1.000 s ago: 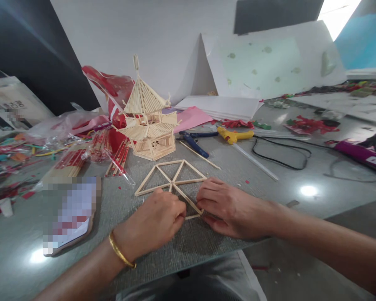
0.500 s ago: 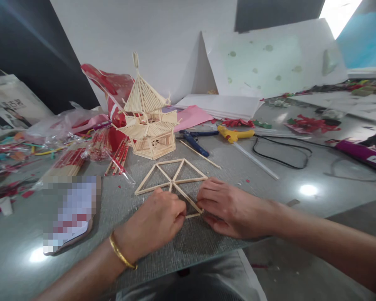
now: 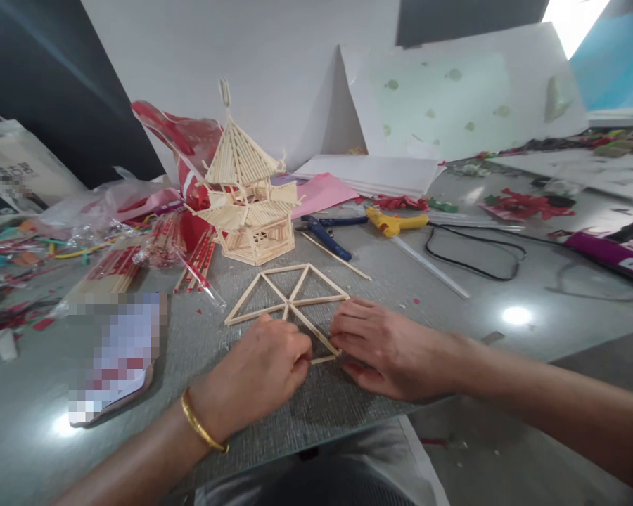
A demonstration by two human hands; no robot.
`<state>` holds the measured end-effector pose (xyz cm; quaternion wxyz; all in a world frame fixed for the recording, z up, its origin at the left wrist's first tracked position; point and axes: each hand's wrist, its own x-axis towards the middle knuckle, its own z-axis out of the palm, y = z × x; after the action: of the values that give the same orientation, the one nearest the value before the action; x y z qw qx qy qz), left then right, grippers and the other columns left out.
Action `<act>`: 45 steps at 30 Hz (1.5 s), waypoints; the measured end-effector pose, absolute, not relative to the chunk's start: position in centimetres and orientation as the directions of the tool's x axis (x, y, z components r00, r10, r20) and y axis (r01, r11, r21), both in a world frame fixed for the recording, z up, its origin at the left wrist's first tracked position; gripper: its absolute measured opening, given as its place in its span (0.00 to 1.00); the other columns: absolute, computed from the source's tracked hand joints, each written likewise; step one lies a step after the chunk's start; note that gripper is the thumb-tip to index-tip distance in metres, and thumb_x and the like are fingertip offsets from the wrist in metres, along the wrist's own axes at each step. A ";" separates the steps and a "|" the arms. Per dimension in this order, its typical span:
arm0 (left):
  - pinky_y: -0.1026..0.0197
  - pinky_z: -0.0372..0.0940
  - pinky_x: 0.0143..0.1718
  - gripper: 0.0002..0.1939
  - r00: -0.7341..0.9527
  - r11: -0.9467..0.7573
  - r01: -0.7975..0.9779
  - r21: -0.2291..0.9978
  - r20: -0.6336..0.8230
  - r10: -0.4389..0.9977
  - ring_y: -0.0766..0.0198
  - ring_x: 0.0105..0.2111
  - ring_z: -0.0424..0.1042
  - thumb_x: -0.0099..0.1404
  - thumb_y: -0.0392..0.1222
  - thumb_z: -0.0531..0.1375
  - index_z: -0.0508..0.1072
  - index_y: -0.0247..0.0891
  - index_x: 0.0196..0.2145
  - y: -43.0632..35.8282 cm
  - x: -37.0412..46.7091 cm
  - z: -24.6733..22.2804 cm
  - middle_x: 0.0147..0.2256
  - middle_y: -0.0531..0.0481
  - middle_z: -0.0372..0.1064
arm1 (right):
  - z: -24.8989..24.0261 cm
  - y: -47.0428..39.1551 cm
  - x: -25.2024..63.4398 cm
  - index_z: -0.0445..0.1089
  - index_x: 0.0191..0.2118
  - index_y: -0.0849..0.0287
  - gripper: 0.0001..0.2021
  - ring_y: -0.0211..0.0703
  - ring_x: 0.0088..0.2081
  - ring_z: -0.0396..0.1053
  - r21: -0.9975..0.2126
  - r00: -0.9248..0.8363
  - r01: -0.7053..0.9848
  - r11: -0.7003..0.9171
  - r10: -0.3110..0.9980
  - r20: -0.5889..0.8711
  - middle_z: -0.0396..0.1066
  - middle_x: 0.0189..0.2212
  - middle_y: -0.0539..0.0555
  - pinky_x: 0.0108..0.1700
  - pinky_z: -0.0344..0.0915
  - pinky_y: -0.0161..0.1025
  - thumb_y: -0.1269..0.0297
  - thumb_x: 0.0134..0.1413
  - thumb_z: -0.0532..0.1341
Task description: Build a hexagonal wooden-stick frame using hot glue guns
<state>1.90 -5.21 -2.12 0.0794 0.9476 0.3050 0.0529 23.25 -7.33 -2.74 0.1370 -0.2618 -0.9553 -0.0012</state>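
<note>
A hexagonal frame of thin wooden sticks (image 3: 311, 301), with spokes meeting at its middle, lies flat on the table. My left hand (image 3: 274, 358), a gold bangle at its wrist, is closed over the frame's near left side and hides part of it. At the near right corner, my right hand (image 3: 377, 344) has its fingers closed on the frame's sticks; the fingertips are partly hidden. Just behind the frame stands a pagoda model made of sticks (image 3: 247, 190). One loose stick (image 3: 337, 256) lies behind the frame's right side.
Blue-handled pliers (image 3: 327, 235) and a yellow glue gun (image 3: 395, 221) with a glue stick and black cord lie behind the frame. A phone (image 3: 116, 358) rests at left, near bundled sticks in plastic (image 3: 110, 263). The table's near edge runs close below my hands.
Both hands keep their hold on the stick frame with hardly any movement. The whole view has shifted very slightly.
</note>
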 end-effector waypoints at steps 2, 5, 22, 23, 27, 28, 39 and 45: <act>0.58 0.56 0.34 0.10 0.805 -0.797 0.573 0.188 0.051 0.591 0.63 0.28 0.65 0.63 0.33 0.53 0.70 0.37 0.25 -5.2 1.9 -2.2 0.25 0.52 0.69 | -2.7 -7.3 23.2 0.69 0.34 0.65 0.06 0.45 0.40 0.61 -0.067 -0.829 0.499 0.864 0.498 0.254 0.67 0.32 0.57 0.46 0.61 0.45 0.70 0.54 0.55; 0.58 0.56 0.34 0.11 0.802 -0.792 0.578 0.196 0.045 0.596 0.63 0.28 0.65 0.63 0.33 0.54 0.70 0.37 0.24 -5.1 1.9 -2.1 0.25 0.52 0.69 | -2.6 -7.3 23.3 0.69 0.34 0.65 0.07 0.45 0.40 0.61 -0.063 -0.830 0.499 0.864 0.498 0.252 0.67 0.32 0.58 0.46 0.60 0.45 0.70 0.55 0.55; 0.58 0.58 0.34 0.08 0.829 -0.819 0.544 0.181 0.038 0.559 0.64 0.29 0.66 0.60 0.31 0.54 0.71 0.36 0.25 -5.0 1.9 -0.9 0.26 0.52 0.71 | -2.1 -6.3 24.3 0.67 0.39 0.63 0.08 0.43 0.42 0.60 -0.069 -0.859 0.459 0.886 0.463 0.221 0.67 0.36 0.56 0.49 0.57 0.45 0.76 0.57 0.52; 0.58 0.58 0.34 0.08 0.829 -0.821 0.542 0.178 0.043 0.557 0.64 0.29 0.66 0.60 0.31 0.54 0.71 0.36 0.26 -5.0 1.9 -0.8 0.26 0.52 0.70 | -2.1 -6.3 24.3 0.67 0.39 0.63 0.09 0.43 0.43 0.60 -0.066 -0.856 0.462 0.884 0.464 0.229 0.67 0.36 0.56 0.49 0.57 0.45 0.76 0.57 0.52; 0.58 0.59 0.35 0.08 0.831 -0.823 0.537 0.186 0.050 0.554 0.63 0.30 0.68 0.59 0.30 0.55 0.71 0.36 0.26 -4.8 1.7 -0.6 0.27 0.51 0.70 | -2.1 -6.3 24.3 0.67 0.38 0.61 0.09 0.44 0.42 0.61 -0.065 -0.852 0.469 0.881 0.470 0.231 0.67 0.36 0.56 0.48 0.57 0.46 0.76 0.57 0.51; 0.58 0.59 0.35 0.08 0.831 -0.822 0.537 0.188 0.047 0.554 0.63 0.30 0.68 0.59 0.30 0.55 0.71 0.36 0.26 -4.8 1.7 -0.7 0.27 0.51 0.70 | -2.1 -6.3 24.3 0.67 0.38 0.62 0.09 0.44 0.42 0.61 -0.068 -0.852 0.468 0.881 0.471 0.229 0.67 0.36 0.56 0.48 0.57 0.46 0.76 0.57 0.51; 0.59 0.58 0.36 0.06 0.814 -0.805 0.541 0.245 0.088 0.574 0.64 0.31 0.67 0.62 0.34 0.55 0.71 0.37 0.29 -5.0 1.4 -0.1 0.28 0.54 0.69 | -2.4 -6.7 24.4 0.67 0.38 0.62 0.10 0.43 0.42 0.60 -0.131 -0.843 0.456 0.880 0.474 0.254 0.67 0.36 0.56 0.48 0.58 0.44 0.75 0.58 0.50; 0.62 0.58 0.35 0.09 0.699 -0.694 0.637 0.337 0.129 0.704 0.66 0.30 0.67 0.66 0.41 0.53 0.72 0.39 0.31 -5.2 -0.9 2.0 0.28 0.55 0.69 | -2.3 -6.8 24.6 0.66 0.38 0.61 0.10 0.44 0.42 0.60 -0.135 -0.846 0.459 0.878 0.479 0.235 0.66 0.37 0.55 0.48 0.57 0.45 0.77 0.56 0.50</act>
<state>-0.94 -5.17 2.05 0.1342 0.9117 0.3676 0.1250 24.61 -6.78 -2.27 0.1317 -0.2444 -0.9600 0.0370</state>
